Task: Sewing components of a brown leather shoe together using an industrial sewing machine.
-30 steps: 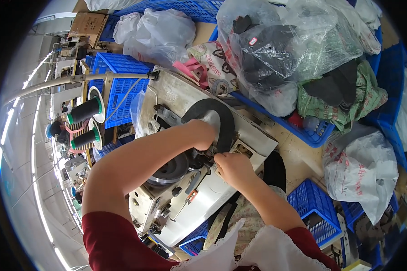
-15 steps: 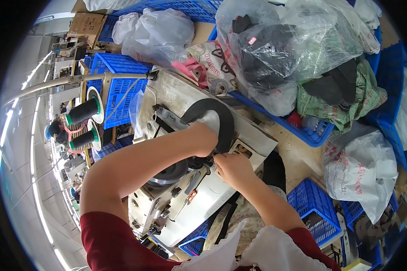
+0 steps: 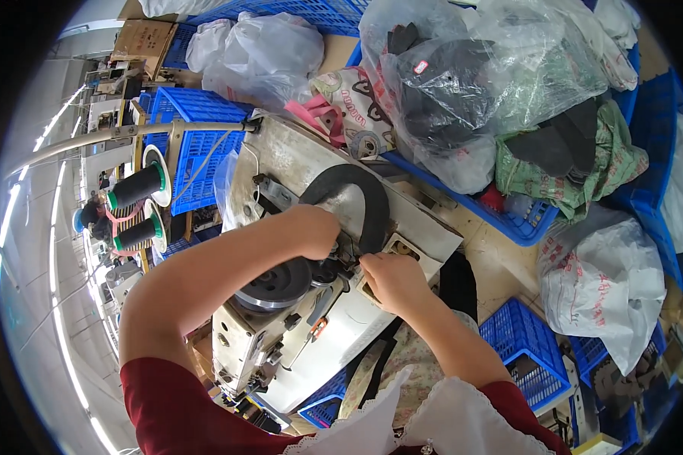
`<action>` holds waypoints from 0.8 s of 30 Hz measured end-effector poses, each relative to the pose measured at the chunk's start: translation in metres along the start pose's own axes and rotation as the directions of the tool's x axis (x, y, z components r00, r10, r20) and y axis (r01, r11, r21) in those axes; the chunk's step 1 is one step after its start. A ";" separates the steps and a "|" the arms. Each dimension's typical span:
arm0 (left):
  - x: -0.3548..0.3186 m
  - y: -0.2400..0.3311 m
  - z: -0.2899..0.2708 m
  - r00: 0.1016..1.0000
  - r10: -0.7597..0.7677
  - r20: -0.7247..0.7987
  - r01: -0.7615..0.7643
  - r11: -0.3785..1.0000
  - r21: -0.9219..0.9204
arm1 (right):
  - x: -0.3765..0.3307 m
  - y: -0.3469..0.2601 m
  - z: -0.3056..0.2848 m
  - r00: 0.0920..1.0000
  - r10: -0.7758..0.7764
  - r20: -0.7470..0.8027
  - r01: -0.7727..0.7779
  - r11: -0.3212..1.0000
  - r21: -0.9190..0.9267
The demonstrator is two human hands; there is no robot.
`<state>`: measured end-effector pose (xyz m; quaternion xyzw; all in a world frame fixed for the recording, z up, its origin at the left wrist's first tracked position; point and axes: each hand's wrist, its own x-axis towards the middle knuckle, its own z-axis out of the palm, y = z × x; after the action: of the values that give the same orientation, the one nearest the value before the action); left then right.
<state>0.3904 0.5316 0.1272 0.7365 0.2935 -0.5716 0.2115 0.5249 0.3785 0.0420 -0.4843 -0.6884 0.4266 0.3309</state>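
A black, horseshoe-shaped flat piece (image 3: pixel 377 205) lies on the pale worktable of a sewing machine (image 3: pixel 239 334). Its lower end reaches my right hand (image 3: pixel 393 279), whose curled fingers pinch at that end, close to the needle area. My left hand (image 3: pixel 317 231) is bent over the machine parts, just left of the piece's opening. The left fingers point down and are hidden behind the back of the hand. Below the left forearm shows the machine's dark round handwheel (image 3: pixel 275 284). A small orange-handled tool (image 3: pixel 320 327) lies nearer to me on the machine.
Two black thread cones (image 3: pixel 138 187) stand on a rack at the left. Beyond the table are blue crates (image 3: pixel 197 144), a patterned bag with a pink strap (image 3: pixel 322 121), and clear plastic bags of black pieces (image 3: pixel 448 98). A white sack (image 3: pixel 603 288) and another blue crate (image 3: pixel 520 345) stand at the right.
My left hand has drawn back to the left, off the inner edge of the black piece, uncovering machine parts. My right hand stays at the piece's lower end. The view has shifted slightly.
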 end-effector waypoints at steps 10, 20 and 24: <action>-0.003 0.030 0.000 0.992 0.013 -0.128 0.005 0.991 0.137 | 0.010 -0.002 -0.005 0.999 0.046 0.008 -0.046 0.998 -0.047; 0.002 0.031 -0.006 1.000 0.000 0.020 -0.004 0.981 0.194 | 0.020 -0.001 0.000 0.986 0.147 0.076 -0.146 0.989 -0.024; 0.011 0.029 -0.006 1.000 -0.027 -0.012 0.029 0.974 0.226 | 0.023 -0.004 0.006 0.988 0.118 0.098 -0.114 0.992 -0.053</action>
<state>0.4160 0.5166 0.1172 0.7542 0.2377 -0.6009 0.1168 0.5106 0.3981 0.0439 -0.5089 -0.6849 0.4528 0.2586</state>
